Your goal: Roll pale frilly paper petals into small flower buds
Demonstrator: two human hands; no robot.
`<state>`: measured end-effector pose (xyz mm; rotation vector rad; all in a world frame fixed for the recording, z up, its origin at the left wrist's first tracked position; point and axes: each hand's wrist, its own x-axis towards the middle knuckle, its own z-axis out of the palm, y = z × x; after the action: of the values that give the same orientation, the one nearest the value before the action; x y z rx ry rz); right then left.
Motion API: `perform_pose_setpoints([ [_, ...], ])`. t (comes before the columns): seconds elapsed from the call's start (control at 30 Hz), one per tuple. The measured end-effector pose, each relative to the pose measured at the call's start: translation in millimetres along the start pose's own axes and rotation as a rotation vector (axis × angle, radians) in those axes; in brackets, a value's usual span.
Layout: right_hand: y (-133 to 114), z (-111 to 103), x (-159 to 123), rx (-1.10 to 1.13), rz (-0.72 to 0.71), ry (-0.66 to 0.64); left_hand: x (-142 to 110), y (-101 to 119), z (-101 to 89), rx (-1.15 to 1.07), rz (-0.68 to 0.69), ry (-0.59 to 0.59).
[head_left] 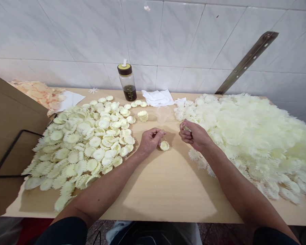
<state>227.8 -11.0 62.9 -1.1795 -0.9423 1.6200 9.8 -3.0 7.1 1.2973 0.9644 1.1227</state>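
Over the middle of the wooden table [163, 183], my left hand [151, 140] is closed in a pinch; whatever is between its fingertips is too small to make out. A pale yellow, flower-shaped cup with a toothed rim [164, 146] lies on the table just below those fingers. My right hand [193, 135] is curled into a loose fist by the right-hand heap, a small yellowish bit showing at its thumb and its kind unclear. Beyond my left hand stands a short stack of nested yellow cups [143, 116]. Near it is a clear plastic cup [163, 114].
A wide heap of yellow toothed cups [91, 143] covers the left side. Whitish translucent petal pieces [250, 132] are piled on the right. Along the wall are a bottle with dark liquid [128, 83], white tissue [158, 98] and a leaning metal strip [247, 63]. Cardboard [12, 143] stands far left.
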Motion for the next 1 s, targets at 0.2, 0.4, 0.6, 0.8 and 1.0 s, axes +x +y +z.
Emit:
perform_pose_setpoints([
  [0.2,4.0,11.4,-5.4,-0.088,-0.193,0.042,-1.1,2.4,0.2,0.002,0.002,-0.004],
  [0.4,5.1,21.3,-8.1,-0.064,-0.114,0.024,-0.8,1.1,0.2,0.007,0.015,0.006],
  [0.6,6.9,16.0,-2.8,0.055,-0.076,0.124,-0.5,1.7,0.7,0.007,0.019,0.010],
  [0.8,13.8,15.5,-3.5,0.029,-0.152,0.014,-2.1,5.0,1.2,0.019,0.014,0.020],
  [1.0,17.3,6.2,-2.7,0.011,-0.111,-0.187,-2.7,4.4,1.7,0.041,0.063,0.013],
])
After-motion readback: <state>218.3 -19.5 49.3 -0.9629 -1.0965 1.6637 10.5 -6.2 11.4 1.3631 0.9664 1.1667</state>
